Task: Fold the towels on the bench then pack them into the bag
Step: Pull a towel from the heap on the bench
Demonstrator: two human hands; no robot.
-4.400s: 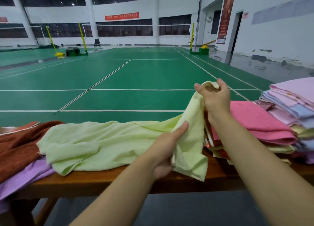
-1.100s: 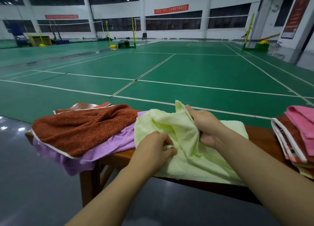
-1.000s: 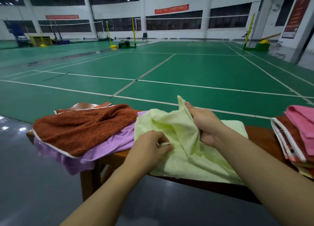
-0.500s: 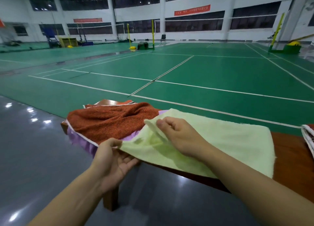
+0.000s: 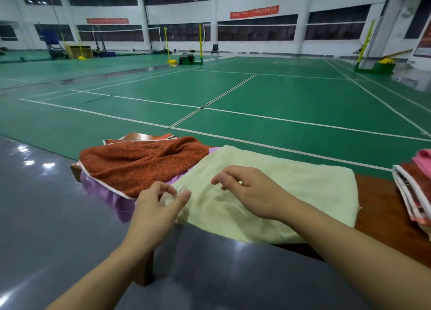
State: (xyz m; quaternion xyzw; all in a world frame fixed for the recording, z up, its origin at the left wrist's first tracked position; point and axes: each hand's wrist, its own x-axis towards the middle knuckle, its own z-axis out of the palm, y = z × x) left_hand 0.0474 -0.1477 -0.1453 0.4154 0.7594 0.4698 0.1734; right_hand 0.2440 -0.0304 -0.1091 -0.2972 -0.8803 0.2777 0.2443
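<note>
A pale green towel (image 5: 291, 188) lies spread flat on the wooden bench (image 5: 382, 207), its near edge hanging over the front. My right hand (image 5: 251, 193) hovers over the towel's left part with relaxed, bent fingers that hold nothing. At the towel's near left corner my left hand (image 5: 156, 209) has loosely curved fingers, and its thumb is at the towel's edge. Motion blur hides any contact there. To the left, a rust-orange towel (image 5: 144, 165) lies crumpled on a purple towel (image 5: 105, 193). No bag is in view.
A stack of folded towels (image 5: 412, 193) with a pink one (image 5: 423, 160) on top sits at the bench's right end. Grey floor lies in front of the bench and a green badminton court behind it. The bench's left end stops under the rust-orange towel.
The pale green towel went from bunched in both hands to spread flat on the bench. My right hand has let go of its far corner and lifted. My left hand has turned palm down at the near corner.
</note>
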